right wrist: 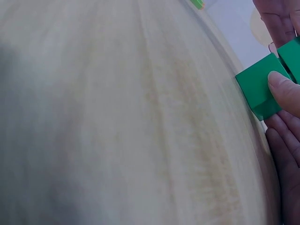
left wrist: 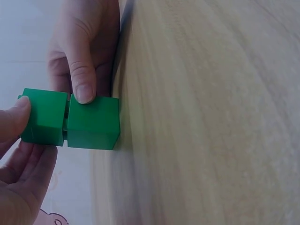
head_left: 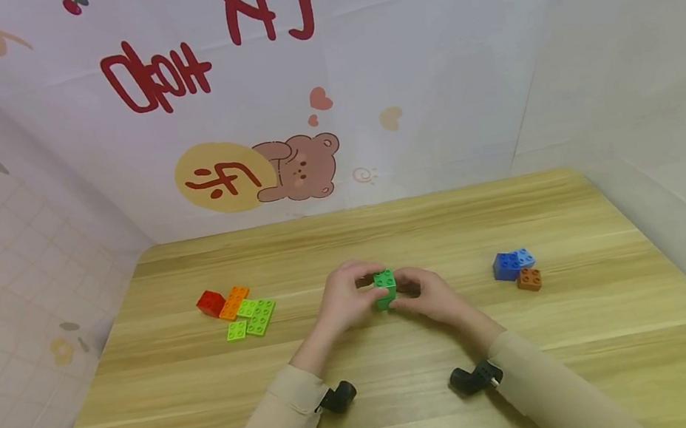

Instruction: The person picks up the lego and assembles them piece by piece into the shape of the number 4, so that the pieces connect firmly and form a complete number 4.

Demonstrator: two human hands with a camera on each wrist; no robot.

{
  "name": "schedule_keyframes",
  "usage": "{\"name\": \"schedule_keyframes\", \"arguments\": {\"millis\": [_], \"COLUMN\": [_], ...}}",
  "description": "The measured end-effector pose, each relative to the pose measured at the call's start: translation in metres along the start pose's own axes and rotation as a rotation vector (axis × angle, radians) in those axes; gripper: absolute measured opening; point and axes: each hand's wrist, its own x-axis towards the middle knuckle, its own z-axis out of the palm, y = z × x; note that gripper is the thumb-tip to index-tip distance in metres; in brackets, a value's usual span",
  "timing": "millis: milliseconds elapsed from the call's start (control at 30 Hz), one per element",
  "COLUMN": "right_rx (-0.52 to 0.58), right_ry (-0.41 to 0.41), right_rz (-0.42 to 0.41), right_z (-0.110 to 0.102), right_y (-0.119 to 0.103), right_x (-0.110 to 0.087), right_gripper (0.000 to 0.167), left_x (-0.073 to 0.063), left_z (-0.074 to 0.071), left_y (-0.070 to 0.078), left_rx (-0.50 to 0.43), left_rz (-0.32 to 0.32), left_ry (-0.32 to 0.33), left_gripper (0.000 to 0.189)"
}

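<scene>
Your left hand (head_left: 349, 297) pinches the upper green brick (head_left: 384, 280) between thumb and fingers; your right hand (head_left: 433, 295) grips the lower green brick (left wrist: 93, 123), thumb pressed on its side. The upper brick sits directly above the lower one, a narrow gap showing between them in the left wrist view. Both are mid-surface (head_left: 397, 385) in front of you; can't tell if the lower one touches down. Off to your left: red brick (head_left: 211, 304), orange piece (head_left: 234, 303) beside it, lime pieces (head_left: 260, 317) next. To your right: dark blue brick (head_left: 506, 267), light blue piece (head_left: 525, 258), brown brick (head_left: 529, 279), grouped close.
</scene>
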Motion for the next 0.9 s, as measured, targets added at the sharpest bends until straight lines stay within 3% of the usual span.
{"name": "schedule_keyframes", "arguments": {"millis": [467, 733, 900], "right_rx": [-0.012, -0.031, -0.03], "right_ry": [0.005, -0.015, -0.01], "right_rz": [0.017, 0.016, 0.027], "right_z": [0.001, -0.004, -0.003], "right_y": [-0.004, -0.046, -0.047], "right_x": [-0.001, -0.008, -0.008], "right_gripper": [0.04, 0.036, 0.037], "left_x": [0.0, -0.001, -0.001], "left_z": [0.0, 0.002, 0.002], "left_y": [-0.002, -0.002, -0.002], "left_rx": [-0.056, -0.07, -0.083], "left_rz": [-0.027, -0.045, -0.05], "left_ry": [0.015, 0.027, 0.038], "left_gripper": [0.026, 0.028, 0.028]}}
